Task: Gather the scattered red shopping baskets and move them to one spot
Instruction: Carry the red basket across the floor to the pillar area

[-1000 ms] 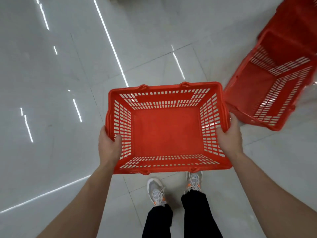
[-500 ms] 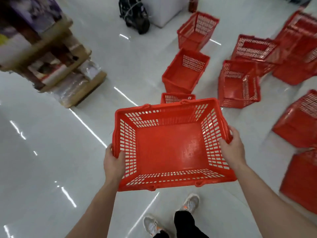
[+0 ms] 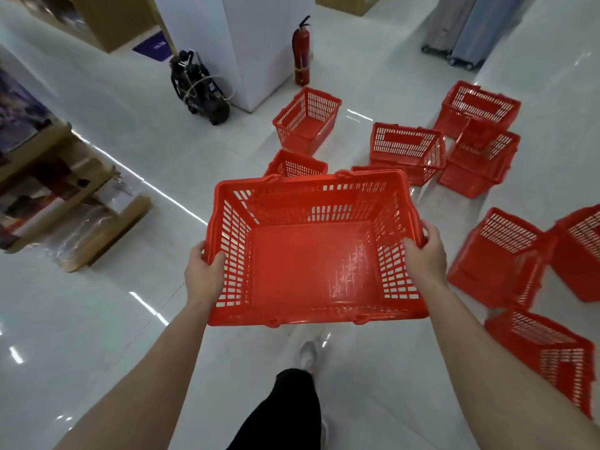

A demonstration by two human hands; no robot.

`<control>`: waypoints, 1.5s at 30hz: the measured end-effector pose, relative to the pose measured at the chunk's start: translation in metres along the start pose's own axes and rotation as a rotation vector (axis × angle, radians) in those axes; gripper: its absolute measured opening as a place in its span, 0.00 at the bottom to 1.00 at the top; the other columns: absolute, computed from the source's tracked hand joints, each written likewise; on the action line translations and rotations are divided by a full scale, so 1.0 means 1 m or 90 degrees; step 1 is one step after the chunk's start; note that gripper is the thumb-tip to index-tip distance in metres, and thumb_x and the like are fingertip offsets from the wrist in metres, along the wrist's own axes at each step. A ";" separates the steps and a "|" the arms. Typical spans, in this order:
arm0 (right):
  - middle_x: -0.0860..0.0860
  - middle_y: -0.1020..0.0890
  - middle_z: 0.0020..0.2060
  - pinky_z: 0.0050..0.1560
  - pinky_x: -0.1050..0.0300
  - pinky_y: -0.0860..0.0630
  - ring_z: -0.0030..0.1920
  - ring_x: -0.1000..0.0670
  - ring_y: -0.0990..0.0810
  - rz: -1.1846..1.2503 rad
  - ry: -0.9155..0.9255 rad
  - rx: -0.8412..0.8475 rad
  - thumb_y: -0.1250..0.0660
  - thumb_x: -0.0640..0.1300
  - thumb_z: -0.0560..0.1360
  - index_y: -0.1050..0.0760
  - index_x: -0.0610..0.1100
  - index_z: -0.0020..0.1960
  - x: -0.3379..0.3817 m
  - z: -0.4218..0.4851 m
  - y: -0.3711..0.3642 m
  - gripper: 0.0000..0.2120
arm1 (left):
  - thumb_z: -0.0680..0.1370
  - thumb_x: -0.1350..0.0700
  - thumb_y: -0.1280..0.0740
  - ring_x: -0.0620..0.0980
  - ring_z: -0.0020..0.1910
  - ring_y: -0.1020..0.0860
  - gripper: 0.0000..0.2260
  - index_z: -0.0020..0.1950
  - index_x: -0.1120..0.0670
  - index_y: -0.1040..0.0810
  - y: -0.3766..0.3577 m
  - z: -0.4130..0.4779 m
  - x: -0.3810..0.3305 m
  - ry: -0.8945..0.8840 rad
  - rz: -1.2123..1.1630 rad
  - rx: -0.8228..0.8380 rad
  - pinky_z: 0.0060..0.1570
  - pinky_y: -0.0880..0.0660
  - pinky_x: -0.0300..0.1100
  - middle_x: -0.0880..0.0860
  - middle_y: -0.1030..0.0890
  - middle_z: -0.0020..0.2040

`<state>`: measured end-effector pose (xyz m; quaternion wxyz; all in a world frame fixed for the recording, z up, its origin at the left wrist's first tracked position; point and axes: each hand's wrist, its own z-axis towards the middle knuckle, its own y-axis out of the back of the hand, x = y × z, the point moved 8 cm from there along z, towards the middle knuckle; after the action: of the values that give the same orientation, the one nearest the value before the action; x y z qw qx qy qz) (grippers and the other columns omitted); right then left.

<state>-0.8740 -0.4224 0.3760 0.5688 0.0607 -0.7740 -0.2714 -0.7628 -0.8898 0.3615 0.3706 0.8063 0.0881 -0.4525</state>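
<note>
I carry an empty red shopping basket level in front of me, above the floor. My left hand grips its left rim and my right hand grips its right rim. Several more red baskets lie scattered on the white floor ahead and to the right: one upright basket near the pillar, one basket partly hidden behind the carried one, a tipped basket, stacked baskets, and overturned baskets at the right, with another overturned basket nearer to me.
A white pillar stands ahead with a red fire extinguisher and a black wheeled cart beside it. A low wooden display shelf with wrapped goods sits at the left. Suitcases stand far right. Glossy floor spreads to the lower left.
My view has lifted from the floor toward the shop ahead, bringing the scattered baskets, pillar and shelf into sight. Both hands keep hold of the same basket as I walk forward.
</note>
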 end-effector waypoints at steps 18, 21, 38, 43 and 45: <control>0.52 0.20 0.61 0.66 0.49 0.28 0.61 0.49 0.22 -0.097 0.087 0.159 0.35 0.51 0.70 0.30 0.52 0.71 0.150 0.414 -0.163 0.29 | 0.77 0.48 0.35 0.51 0.52 0.19 0.21 0.70 0.48 0.30 -0.198 0.228 -0.120 0.156 -0.103 -0.119 0.58 0.22 0.54 0.50 0.19 0.60; 0.51 0.19 0.61 0.67 0.50 0.28 0.62 0.49 0.22 -0.111 0.117 0.216 0.34 0.49 0.71 0.27 0.50 0.70 0.160 0.476 -0.228 0.27 | 0.76 0.48 0.35 0.52 0.54 0.20 0.22 0.70 0.48 0.30 -0.222 0.265 -0.111 0.199 -0.098 -0.159 0.60 0.24 0.52 0.51 0.19 0.61; 0.51 0.17 0.54 0.58 0.53 0.23 0.53 0.49 0.18 -0.211 0.255 0.414 0.35 0.45 0.70 0.26 0.50 0.67 0.075 0.688 -0.638 0.24 | 0.75 0.58 0.28 0.50 0.56 0.23 0.25 0.70 0.56 0.32 -0.389 0.485 0.071 0.342 -0.100 -0.318 0.58 0.27 0.46 0.52 0.22 0.60; 0.48 0.18 0.58 0.62 0.58 0.27 0.58 0.50 0.20 -0.229 0.301 0.422 0.37 0.44 0.70 0.26 0.45 0.68 0.045 0.706 -0.676 0.26 | 0.76 0.60 0.30 0.53 0.52 0.23 0.12 0.58 0.54 0.28 -0.421 0.493 0.105 0.334 -0.082 -0.364 0.50 0.31 0.43 0.53 0.21 0.53; 0.51 0.18 0.57 0.58 0.69 0.30 0.56 0.54 0.21 -0.238 0.326 0.448 0.37 0.43 0.71 0.24 0.45 0.67 0.037 0.703 -0.674 0.24 | 0.76 0.61 0.30 0.50 0.51 0.22 0.13 0.59 0.51 0.27 -0.434 0.477 0.111 0.340 -0.113 -0.349 0.51 0.31 0.42 0.50 0.21 0.52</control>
<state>-1.6737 -0.7606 -0.0669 0.6277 0.4530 -0.6295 -0.0670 -1.2231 -0.9261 -0.1027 0.4959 0.7561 0.3683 -0.2164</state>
